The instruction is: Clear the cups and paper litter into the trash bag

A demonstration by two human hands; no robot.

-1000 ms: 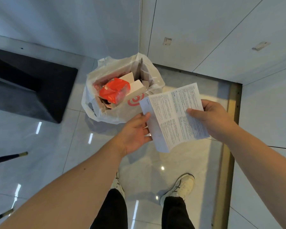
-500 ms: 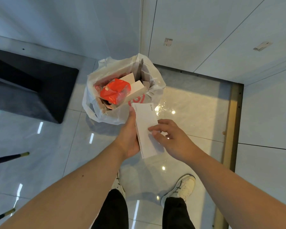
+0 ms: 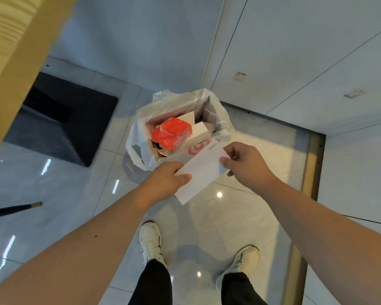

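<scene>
At the far left a pale wood-grain surface [image 3: 11, 62] cuts across the corner of the view, and below it a matte black square block [image 3: 62, 122] sits on the glossy tiled floor [image 3: 53, 216], whose polish throws back streaks of ceiling light. Next comes the trash bag [image 3: 139, 146], thin translucent white plastic, crumpled and standing open on the floor near the corner where two walls meet; inside it lie a shiny orange-red wrapper [image 3: 171, 133] and flat white cartons [image 3: 199, 129], already heaped close to the rim. The left hand [image 3: 163, 183] pinches the lower left edge of the folded paper sheet [image 3: 199, 172], thumb on top, and the right hand [image 3: 246, 166] grips its upper right edge, so both hands are clamped on the one sheet, held in the air just in front of the bag's near rim and not yet over the opening. The sheet looks smooth, stiffened by its fold, plain white with a small line of print too small to read. The risk, as I judge it, is that so light a sheet, released short of the mouth, would flutter onto the slick floor; and because the bag is floppy and nearly full, the paper might slide off the heap or push the rim down.
</scene>
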